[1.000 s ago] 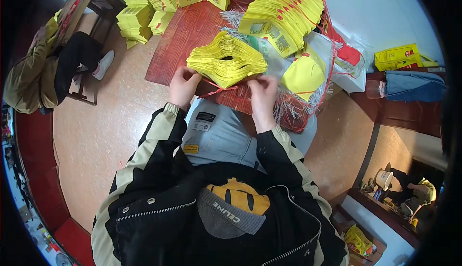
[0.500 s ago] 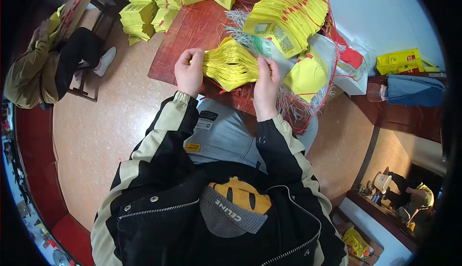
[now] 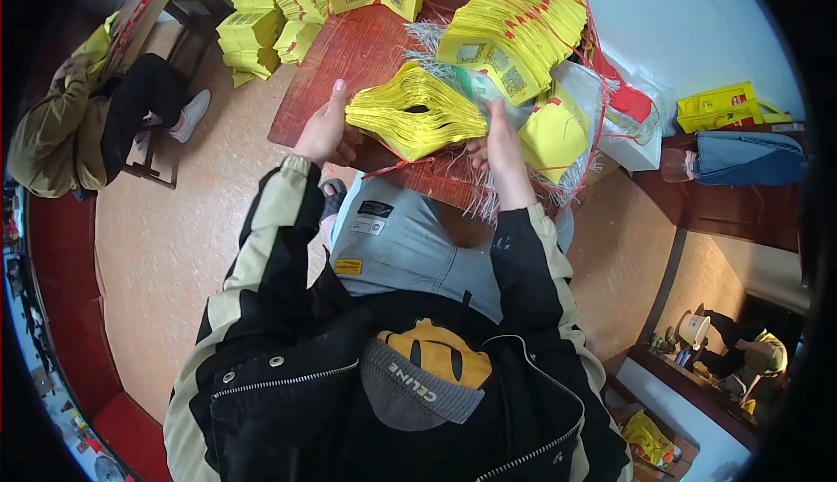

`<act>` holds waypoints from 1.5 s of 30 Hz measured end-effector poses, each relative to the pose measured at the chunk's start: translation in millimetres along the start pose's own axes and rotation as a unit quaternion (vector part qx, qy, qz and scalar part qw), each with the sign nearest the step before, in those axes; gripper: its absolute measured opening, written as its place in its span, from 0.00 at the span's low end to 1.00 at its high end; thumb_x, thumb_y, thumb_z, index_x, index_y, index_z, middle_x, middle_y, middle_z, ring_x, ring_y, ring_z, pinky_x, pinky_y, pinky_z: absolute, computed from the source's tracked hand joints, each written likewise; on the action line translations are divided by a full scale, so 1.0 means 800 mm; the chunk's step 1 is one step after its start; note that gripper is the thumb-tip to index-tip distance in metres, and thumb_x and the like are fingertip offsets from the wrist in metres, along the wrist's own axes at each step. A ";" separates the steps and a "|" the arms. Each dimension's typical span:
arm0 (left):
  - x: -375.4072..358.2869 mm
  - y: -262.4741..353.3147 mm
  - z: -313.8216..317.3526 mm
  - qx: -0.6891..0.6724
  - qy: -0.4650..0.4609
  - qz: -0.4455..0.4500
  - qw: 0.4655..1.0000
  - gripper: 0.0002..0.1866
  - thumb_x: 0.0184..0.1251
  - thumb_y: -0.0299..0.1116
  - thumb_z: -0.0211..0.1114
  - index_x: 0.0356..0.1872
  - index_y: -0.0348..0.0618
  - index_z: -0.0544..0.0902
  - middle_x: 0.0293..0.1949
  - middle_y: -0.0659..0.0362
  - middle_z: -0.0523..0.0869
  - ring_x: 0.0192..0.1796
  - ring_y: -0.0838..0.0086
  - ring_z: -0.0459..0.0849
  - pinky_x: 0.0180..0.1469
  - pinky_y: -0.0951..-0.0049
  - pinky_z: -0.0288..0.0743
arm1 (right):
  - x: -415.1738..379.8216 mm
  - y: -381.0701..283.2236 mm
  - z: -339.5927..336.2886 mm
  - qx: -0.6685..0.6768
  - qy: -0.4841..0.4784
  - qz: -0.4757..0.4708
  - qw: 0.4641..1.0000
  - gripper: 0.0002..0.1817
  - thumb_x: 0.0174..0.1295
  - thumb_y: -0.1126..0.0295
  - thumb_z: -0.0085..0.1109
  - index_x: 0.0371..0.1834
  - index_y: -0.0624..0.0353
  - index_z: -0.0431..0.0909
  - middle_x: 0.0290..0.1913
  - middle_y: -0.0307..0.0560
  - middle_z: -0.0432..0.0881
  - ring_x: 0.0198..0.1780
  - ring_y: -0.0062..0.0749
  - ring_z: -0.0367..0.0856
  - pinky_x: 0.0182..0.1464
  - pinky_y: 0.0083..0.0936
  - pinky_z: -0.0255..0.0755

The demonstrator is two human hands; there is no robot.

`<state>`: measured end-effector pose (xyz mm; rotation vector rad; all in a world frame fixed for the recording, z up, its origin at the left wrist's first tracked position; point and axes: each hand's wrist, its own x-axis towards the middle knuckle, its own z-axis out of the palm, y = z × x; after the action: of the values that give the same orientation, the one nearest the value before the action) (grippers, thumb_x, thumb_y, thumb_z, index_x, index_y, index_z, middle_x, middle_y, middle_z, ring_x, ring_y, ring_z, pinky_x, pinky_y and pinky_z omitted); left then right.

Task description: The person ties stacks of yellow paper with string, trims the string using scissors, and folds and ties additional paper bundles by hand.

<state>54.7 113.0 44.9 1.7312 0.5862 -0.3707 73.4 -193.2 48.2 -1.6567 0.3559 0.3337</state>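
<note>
A thick bundle of folded yellow paper sheets (image 3: 410, 138) lies near the front edge of the red wooden table (image 3: 336, 68), fanned into a diamond with gaps in its middle. At its left tip is my left hand (image 3: 324, 132), open, thumb raised clear of the paper and fingers low beside the edge. My right hand (image 3: 504, 144) stands at the opposite tip, thumb also up, with bent fingers close to the lower right edge. Whether the fingertips touch the underside is hidden. A red string (image 3: 384, 171) shows under the bundle.
Behind lies a long curved stack of printed yellow paper (image 3: 523, 37) with red strings. A loose yellow piece (image 3: 555, 138) rests on a frayed woven sack (image 3: 501, 194) at right. More yellow stacks (image 3: 248, 37) stand at back left. A seated person (image 3: 74, 138) is at left.
The yellow paper bundle has spread wider, its middle gaps larger. Both hands have moved outward and a little lower, and their thumbs have come off the paper.
</note>
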 end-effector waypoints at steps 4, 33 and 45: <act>-0.010 0.022 0.000 0.035 -0.116 -0.076 0.990 0.51 0.76 0.81 0.33 0.69 0.44 0.80 0.43 0.45 0.92 0.29 0.57 0.91 0.31 0.60 0.86 | 0.004 -0.011 0.002 -0.021 -0.074 0.043 0.996 0.43 0.80 0.29 0.40 0.74 0.58 0.74 0.43 0.46 0.88 0.25 0.29 0.85 0.24 0.20 0.71; 0.001 -0.005 -0.008 0.151 -0.130 0.383 0.902 0.51 0.58 0.23 0.83 0.82 0.39 0.62 0.75 0.52 0.78 0.78 0.68 0.75 0.79 0.65 0.69 | -0.019 0.018 0.000 -0.035 -0.143 -0.267 0.952 0.44 0.58 0.88 0.66 0.81 0.63 0.63 0.73 0.49 0.77 0.77 0.34 0.73 0.79 0.31 0.64; -0.013 0.010 -0.017 0.032 -0.184 0.274 0.943 0.43 0.61 0.27 0.84 0.76 0.35 0.71 0.63 0.54 0.88 0.67 0.71 0.85 0.72 0.66 0.77 | -0.057 0.004 0.006 -0.078 -0.110 -0.277 0.951 0.35 0.55 0.79 0.81 0.68 0.60 0.77 0.62 0.49 0.86 0.62 0.34 0.86 0.65 0.31 0.78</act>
<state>49.9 122.6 60.2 1.7464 -0.1860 -0.3031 30.6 -186.7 64.1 -1.7748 -0.3138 0.1198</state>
